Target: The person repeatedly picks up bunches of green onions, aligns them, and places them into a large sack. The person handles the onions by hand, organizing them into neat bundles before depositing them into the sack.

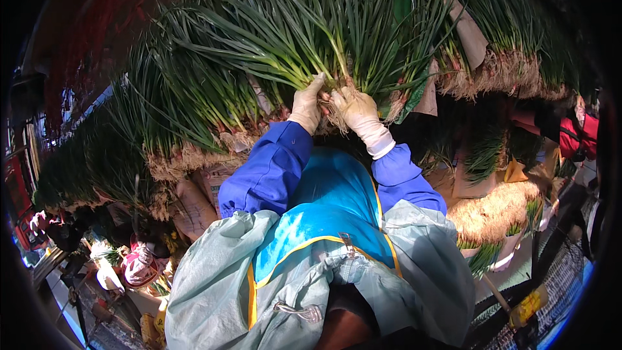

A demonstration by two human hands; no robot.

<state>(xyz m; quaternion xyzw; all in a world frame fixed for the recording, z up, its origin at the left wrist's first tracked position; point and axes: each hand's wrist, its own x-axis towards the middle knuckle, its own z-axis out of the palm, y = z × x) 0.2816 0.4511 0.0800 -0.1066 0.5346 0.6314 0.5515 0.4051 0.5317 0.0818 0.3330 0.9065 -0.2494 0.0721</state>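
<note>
Both of my hands wear pale gloves, with blue sleeves below them. My left hand (307, 103) grips the lower stems of a bunch of green onion seedlings (286, 65), thumb pointing up along them. Close to its right, my right hand (357, 109) is closed around stems just above their reddish bulbs and hanging roots (336, 117). The long green leaves fan upward and to the left over a thick row of similar plants. Beside my right hand, a green plastic piece (413, 102) and brown paper (427, 95) show among the stems.
More rooted seedlings (189, 155) line the left, others (510, 70) the upper right. A bundle with its pale roots upward (495, 211) lies at lower right. Other people work nearby: one in a patterned head covering (141, 262) at lower left, and a red sleeve (578, 136) at far right.
</note>
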